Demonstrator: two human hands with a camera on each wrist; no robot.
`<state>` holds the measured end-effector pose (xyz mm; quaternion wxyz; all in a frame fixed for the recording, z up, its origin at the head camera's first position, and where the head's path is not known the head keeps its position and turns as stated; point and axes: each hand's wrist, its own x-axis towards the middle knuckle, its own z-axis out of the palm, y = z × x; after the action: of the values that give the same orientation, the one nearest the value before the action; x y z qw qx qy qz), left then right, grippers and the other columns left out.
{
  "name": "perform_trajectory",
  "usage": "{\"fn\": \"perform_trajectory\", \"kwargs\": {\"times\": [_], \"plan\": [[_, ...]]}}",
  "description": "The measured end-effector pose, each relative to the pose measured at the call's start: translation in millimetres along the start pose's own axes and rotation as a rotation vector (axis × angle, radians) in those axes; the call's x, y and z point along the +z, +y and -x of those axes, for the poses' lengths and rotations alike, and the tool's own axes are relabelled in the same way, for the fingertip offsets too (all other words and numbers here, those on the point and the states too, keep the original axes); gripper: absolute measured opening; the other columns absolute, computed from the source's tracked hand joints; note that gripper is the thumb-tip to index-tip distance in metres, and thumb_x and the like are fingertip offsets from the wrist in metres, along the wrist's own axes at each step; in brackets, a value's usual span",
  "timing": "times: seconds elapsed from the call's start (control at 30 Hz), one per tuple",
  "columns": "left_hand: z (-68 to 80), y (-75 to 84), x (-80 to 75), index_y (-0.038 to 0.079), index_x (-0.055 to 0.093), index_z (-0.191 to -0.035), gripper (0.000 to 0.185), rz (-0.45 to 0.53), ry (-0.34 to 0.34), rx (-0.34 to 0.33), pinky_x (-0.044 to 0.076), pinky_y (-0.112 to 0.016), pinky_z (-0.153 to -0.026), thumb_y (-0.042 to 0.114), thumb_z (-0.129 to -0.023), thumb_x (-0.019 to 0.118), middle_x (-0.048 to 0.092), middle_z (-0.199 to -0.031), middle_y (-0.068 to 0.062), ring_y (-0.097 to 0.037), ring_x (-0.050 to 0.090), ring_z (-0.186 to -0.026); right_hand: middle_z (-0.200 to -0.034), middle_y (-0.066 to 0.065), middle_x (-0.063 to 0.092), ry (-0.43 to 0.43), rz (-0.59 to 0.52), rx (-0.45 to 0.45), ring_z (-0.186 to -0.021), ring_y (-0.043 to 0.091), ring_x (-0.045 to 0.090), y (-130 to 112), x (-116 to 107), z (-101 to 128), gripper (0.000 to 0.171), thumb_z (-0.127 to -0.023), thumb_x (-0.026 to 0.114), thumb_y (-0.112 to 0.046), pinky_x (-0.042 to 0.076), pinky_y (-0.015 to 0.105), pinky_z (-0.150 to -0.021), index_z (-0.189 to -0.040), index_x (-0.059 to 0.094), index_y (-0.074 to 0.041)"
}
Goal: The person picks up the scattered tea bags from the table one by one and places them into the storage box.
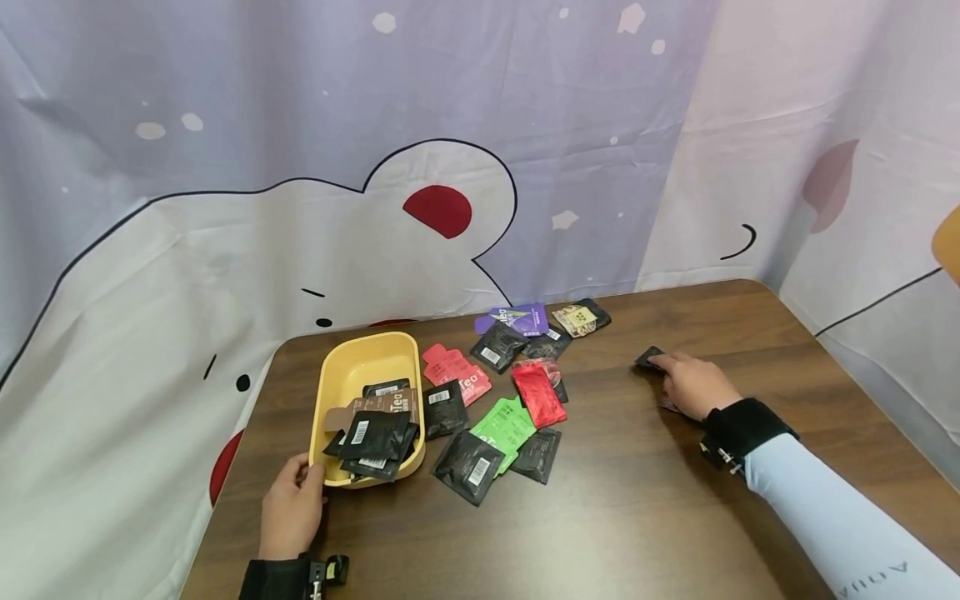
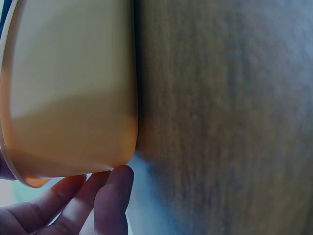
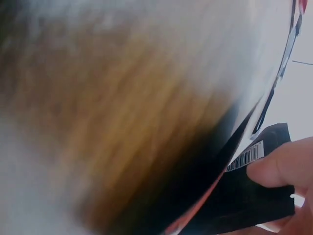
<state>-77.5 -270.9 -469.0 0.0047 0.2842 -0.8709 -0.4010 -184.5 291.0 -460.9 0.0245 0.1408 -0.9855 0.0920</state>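
Observation:
My left hand (image 1: 291, 510) grips the near left corner of a yellow plastic basket (image 1: 360, 354). In the left wrist view its fingers (image 2: 115, 196) curl against the basket's outer wall. Several black sachets (image 1: 378, 435) and a brown tea packet (image 1: 393, 402) lie inside the basket. Off to the right, my right hand (image 1: 697, 387) pinches a black sachet (image 1: 648, 357) just over the table. The right wrist view shows the thumb pressed on that sachet beside its barcode label (image 3: 247, 156). A pinkish edge shows below the hand; what it belongs to is hidden.
Right of the basket lie loose packets: pink (image 1: 459, 377), green (image 1: 504, 427), red (image 1: 539, 395) and purple (image 1: 517, 319), among several black sachets (image 1: 468, 468). A printed packet (image 1: 582, 318) is near the table's back edge. A patterned curtain (image 1: 570, 150) hangs behind the wooden table (image 1: 585, 533).

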Motion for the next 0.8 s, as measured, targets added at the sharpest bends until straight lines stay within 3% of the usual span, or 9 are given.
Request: {"fn": "perform_trajectory", "kwargs": {"times": [0.27, 0.57, 0.8], "plan": [[-0.6, -0.8, -0.8, 0.002, 0.05, -0.142, 0.048, -0.006, -0.001, -0.003, 0.06, -0.042, -0.08, 0.028, -0.103, 0.038, 0.059, -0.128, -0.024, -0.034, 0.063, -0.107, -0.129, 0.032, 0.063, -0.02, -0.065, 0.06, -0.11, 0.047, 0.066, 3.1, -4.1, -5.6, 0.045, -0.091, 0.048, 0.002, 0.053, 0.059, -0.087, -0.136, 0.058, 0.004], [0.8, 0.0, -0.8, 0.001, 0.05, -0.141, 0.048, -0.007, -0.005, 0.005, 0.06, -0.042, -0.08, 0.028, -0.103, 0.038, 0.059, -0.127, -0.025, -0.035, 0.063, -0.108, -0.131, 0.032, 0.061, 0.077, -0.13, 0.096, -0.116, 0.048, 0.061, -5.5, -3.3, -4.4, 0.04, -0.097, 0.041, -0.002, 0.05, 0.062, -0.094, -0.134, 0.055, 0.004], [1.2, 0.5, -1.8, 0.001, 0.051, -0.14, 0.048, -0.01, 0.001, 0.011, 0.06, -0.041, -0.079, 0.028, -0.103, 0.038, 0.059, -0.126, -0.025, -0.035, 0.063, -0.106, -0.132, 0.029, 0.061, 0.153, -0.211, 0.043, -0.117, 0.046, 0.062, -32.7, -3.3, -6.1, 0.038, -0.099, 0.041, 0.0, 0.05, 0.061, -0.096, -0.134, 0.055, 0.002]]}}
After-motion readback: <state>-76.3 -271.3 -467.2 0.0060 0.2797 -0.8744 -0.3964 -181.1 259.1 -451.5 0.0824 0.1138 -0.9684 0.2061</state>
